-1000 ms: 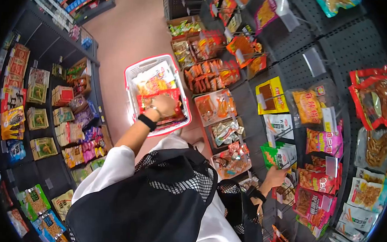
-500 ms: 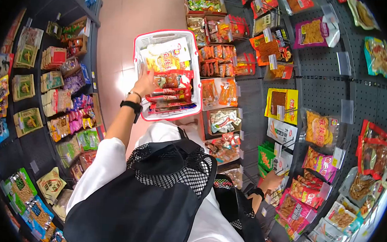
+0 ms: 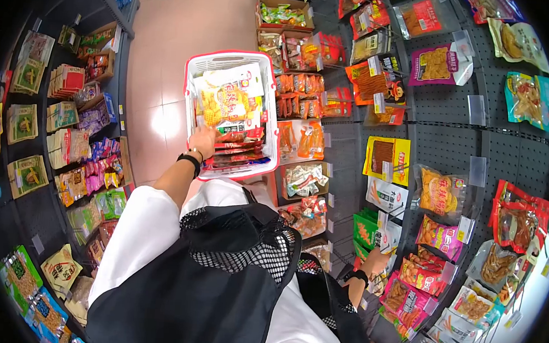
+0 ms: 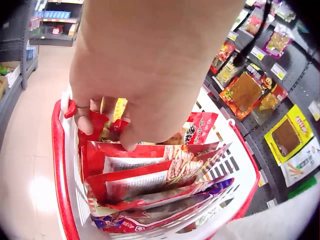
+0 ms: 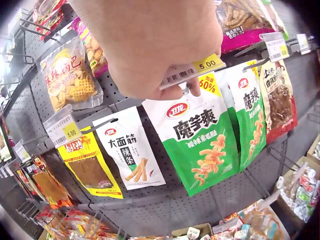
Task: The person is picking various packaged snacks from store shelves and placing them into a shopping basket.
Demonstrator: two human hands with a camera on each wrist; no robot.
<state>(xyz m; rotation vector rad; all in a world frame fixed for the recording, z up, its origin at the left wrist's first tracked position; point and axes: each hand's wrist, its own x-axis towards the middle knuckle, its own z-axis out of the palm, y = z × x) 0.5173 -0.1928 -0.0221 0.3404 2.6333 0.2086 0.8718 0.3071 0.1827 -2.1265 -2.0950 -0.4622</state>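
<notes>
Inside the white basket with a red rim [image 3: 189,72], my left hand [image 3: 202,143] is at the left end of a row of red packets [image 3: 241,145]. The left wrist view shows the fingers and thumb of this hand [image 4: 145,65] bent down around the top of a red packet, beside several upright ones [image 4: 140,187]. My right hand [image 3: 376,261] reaches to the shelf on the right. In the right wrist view this hand [image 5: 150,45] pinches the top of a green-and-white packet [image 5: 200,155], its fingertips partly behind a price tag [image 5: 192,72].
Large yellow-and-white packets [image 3: 229,96] lie in the basket's far part. Hanging packets, hooks and price tags crowd the right shelf [image 3: 446,144]; boxes of snacks [image 3: 300,141] line its bottom. Another stocked shelf [image 3: 39,217] stands left. Pinkish tiled floor [image 3: 162,51] runs between them.
My left hand has moved off the middle of the red packets to their left end. The basket sits farther right in view than a second ago. My right hand remains at the green-and-white packets.
</notes>
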